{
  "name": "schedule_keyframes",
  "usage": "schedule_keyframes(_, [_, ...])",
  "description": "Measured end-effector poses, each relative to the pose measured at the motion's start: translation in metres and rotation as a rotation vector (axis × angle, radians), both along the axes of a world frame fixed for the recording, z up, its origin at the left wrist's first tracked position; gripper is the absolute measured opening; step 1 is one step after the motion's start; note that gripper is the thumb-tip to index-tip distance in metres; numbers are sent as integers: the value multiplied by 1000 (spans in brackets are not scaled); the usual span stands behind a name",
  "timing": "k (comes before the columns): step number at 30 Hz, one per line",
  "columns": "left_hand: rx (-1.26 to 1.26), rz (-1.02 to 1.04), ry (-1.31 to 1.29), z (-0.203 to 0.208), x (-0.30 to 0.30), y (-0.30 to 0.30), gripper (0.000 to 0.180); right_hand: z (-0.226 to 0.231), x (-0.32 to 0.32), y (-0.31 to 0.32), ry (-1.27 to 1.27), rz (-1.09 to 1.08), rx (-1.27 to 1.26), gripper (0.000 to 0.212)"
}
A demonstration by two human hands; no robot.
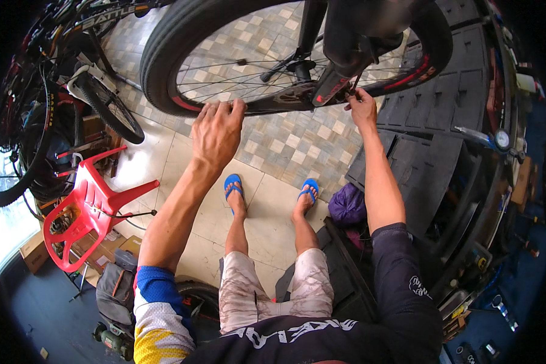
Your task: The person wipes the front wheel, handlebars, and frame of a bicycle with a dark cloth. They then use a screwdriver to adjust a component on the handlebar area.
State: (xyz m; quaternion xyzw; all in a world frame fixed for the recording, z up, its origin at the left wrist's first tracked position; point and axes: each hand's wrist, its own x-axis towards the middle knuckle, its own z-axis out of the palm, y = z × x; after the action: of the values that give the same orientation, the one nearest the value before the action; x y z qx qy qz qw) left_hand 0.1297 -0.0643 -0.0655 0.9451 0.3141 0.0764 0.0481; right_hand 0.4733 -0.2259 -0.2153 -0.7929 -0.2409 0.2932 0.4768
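A bicycle wheel (158, 67) with a thick black tyre and red rim markings fills the top of the head view, held up by a black fork (333, 82). My left hand (217, 133) is closed over the near edge of the wheel, its fingertips curled out of sight. To its right, beside the lower end of the fork, my right hand (362, 109) pinches at a small dark part. My fingers and the fork hide what that part is. Thin spokes and the hub (302, 70) show between the two hands.
A red plastic chair (97, 197) lies tipped at the left, below more bicycles (106, 100). Black slatted panels (449, 91) and a dark rack (434, 176) stand at the right, with a round gauge (502, 139). A purple bundle (347, 205) sits by my right foot.
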Motion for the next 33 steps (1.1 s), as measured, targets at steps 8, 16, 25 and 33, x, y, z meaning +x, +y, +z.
schedule_keyframes(8, [132,-128,-65,42,46,28,13,-13,5,-29,-20,-88,65,25])
schedule_keyframes(16, [-141,44,17,29,12,49,7,6,-7,-16,-47,-69,66,22])
schedule_keyframes(25, [215,-133,-109,34,35,21,25,20,20,-28,-116,-76,31,22])
schedule_keyframes(33, [171,-142,-139,42,38,-2,24,31,13,-20,-249,-26,-109,18])
